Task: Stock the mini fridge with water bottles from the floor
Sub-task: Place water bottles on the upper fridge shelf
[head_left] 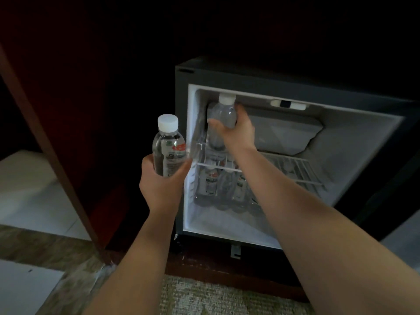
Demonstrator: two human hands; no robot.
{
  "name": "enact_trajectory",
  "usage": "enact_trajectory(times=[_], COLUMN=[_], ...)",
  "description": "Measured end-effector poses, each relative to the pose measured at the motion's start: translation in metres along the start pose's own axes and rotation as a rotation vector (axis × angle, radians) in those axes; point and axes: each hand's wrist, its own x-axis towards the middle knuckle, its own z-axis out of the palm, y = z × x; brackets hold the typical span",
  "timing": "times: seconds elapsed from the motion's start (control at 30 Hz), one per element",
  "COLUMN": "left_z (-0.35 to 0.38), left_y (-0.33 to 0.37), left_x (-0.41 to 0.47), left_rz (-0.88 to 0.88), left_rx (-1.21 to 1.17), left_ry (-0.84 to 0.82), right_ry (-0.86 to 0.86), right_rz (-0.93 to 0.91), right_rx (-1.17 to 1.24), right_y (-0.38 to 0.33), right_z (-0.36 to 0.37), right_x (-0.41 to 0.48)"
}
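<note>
The mini fridge (191, 155) stands open, its white inside lit. My right hand (236, 130) reaches into the upper left part and grips a clear water bottle (223, 112) with a white cap, upright above the wire shelf (293, 167). My left hand (161, 178) holds a second water bottle (169, 146) upright just outside the fridge's left edge; it has a white cap and a red and white label. Several water bottles (223, 189) stand on the fridge floor under the shelf at the left.
A grey freezer box (284, 133) fills the upper back of the fridge. A dark wooden cabinet panel (68, 123) stands to the left of the fridge. Patterned carpet (216, 296) lies in front, and pale floor tiles (34, 196) show at the far left.
</note>
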Motion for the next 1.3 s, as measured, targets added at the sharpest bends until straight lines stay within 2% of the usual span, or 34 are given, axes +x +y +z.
enact_trajectory(times=[0.23,0.4,0.53,0.7,1.13,1.2,1.3], left_z=[-0.008,-0.006,-0.007,-0.011,-0.012,-0.013,-0.015], left_y=[-0.003,-0.006,-0.011,-0.018,-0.022,-0.021,-0.017], left_x=[0.002,0.004,0.002,0.002,-0.001,0.000,0.003], left_rz=[0.015,0.002,-0.016,-0.035,-0.052,-0.050,-0.041], left_rx=[0.061,0.026,0.028,0.018,0.036,0.056,0.077], left_ry=[-0.025,-0.022,-0.020,-0.004,-0.015,-0.022,-0.033], right_ry=[-0.018,-0.121,-0.109,-0.093,-0.153,-0.102,0.123], right_rz=[0.117,0.128,0.179,0.149,0.121,0.116,0.005], right_rx=[0.068,-0.020,-0.108,-0.229,-0.221,-0.207,-0.183], right_y=[0.016,0.048,0.064,0.074,0.081,0.078,0.070], right_z=[0.010,0.021,0.032,0.039,0.037,0.036,0.034], right_x=[0.018,0.012,0.013,0.025,0.034,0.027,0.003])
